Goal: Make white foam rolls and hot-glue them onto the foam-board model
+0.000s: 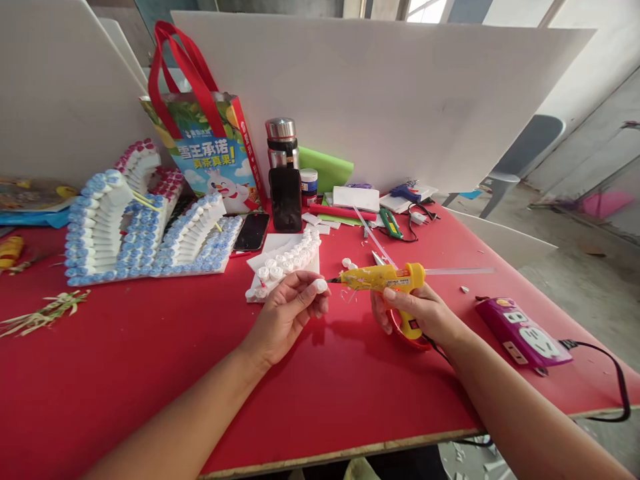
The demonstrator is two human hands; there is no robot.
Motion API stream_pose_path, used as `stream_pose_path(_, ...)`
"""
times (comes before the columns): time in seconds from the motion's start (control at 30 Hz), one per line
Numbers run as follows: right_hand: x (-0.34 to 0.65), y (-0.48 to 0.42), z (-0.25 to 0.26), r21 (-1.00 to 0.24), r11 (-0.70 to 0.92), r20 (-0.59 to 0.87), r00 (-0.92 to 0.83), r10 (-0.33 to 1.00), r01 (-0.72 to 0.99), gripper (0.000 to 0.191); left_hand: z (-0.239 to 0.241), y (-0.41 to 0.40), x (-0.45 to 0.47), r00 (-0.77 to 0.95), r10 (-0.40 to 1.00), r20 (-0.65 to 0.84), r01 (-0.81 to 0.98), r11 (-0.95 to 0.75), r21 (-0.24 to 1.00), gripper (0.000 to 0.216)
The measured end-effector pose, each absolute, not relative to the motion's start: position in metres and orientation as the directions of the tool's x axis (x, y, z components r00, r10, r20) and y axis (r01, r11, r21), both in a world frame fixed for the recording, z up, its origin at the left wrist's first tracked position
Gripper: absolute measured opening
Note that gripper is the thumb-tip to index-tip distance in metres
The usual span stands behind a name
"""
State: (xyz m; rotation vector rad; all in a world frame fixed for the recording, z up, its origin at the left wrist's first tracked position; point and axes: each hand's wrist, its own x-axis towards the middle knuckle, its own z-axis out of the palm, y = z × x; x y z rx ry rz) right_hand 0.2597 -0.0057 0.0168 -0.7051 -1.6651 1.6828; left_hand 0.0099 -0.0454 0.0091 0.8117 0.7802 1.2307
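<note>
white piece (pixel 321 286) pinched in left hand (pixel 284 310); glue gun (pixel 383 277) gripped in right hand (pixel 429 312).

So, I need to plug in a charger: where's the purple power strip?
In the head view, the purple power strip lies at right on the red table, to the right of the right hand holding the yellow glue gun.

Two bare hands face each other, well apart in height from neither, both bent to a grip.
The left hand (pixel 287 307) pinches between thumb and fingertips, its forearm (pixel 210 400) slanting up rightward; the right hand (pixel 425 312) curls its fingers, thumb extended leftward, its forearm (pixel 510 393) slanting up leftward.
</note>
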Motion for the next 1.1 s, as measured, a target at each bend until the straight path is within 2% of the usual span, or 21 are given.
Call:
stream_pose_path(0.33, 0.2611, -0.0059, 0.0101, -0.998, 0.037, 0.055, -0.639, 0.767, -0.042, 0.033, 0.0085, -0.0448, 0.01, 0.153, 0.981, -0.116, -0.528, 0.18, 0.83, 0.02)
stream_pose_path(1.1, 0.2587, -0.0078, 0.0083, -0.998, -0.008, 0.03, -0.631, 0.775, -0.056, 0.036, 0.0079, -0.0448, 0.009, 0.172, 0.979, -0.11, -0.537, 0.187, 0.823, 0.017)
